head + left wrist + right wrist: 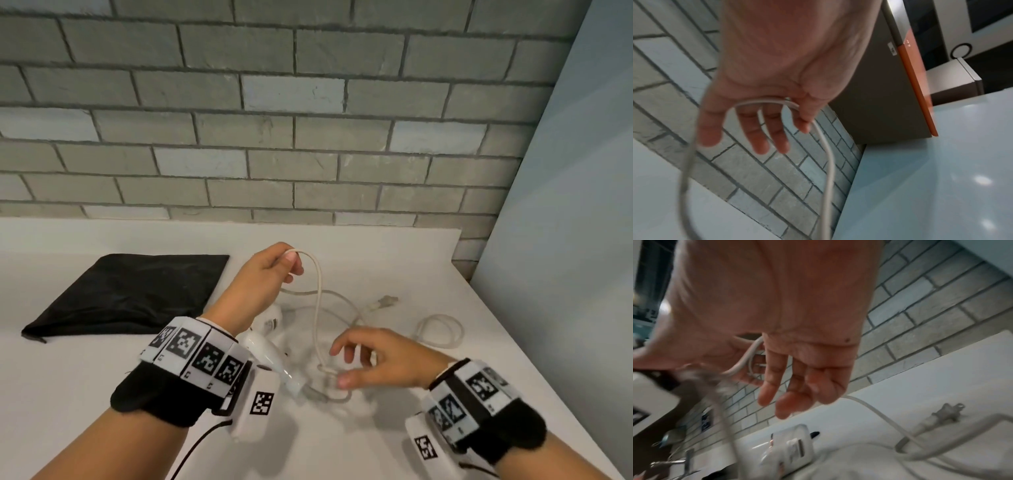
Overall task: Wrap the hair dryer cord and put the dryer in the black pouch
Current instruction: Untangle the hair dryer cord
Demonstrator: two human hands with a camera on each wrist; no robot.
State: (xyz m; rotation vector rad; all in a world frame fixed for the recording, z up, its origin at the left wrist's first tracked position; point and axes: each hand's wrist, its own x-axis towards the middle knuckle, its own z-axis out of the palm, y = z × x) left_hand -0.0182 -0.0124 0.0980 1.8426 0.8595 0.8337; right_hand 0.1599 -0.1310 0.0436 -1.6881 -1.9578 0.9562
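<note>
Hair dryer [270, 346] lies on the white counter [68, 394] under the left wrist, its cord [318, 308] looped over the left hand [263, 274], whose fingers curl round it. The right hand [373, 356] pinches a lower strand. The tangle near the plug [383, 303] could snag and drag the dryer. The black pouch [130, 294] lies flat to the left, clear of the cord.

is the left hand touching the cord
Touching. The left wrist view shows the cord looped across the left hand at the base of its fingers; the head view shows it lifted off the table.
</note>
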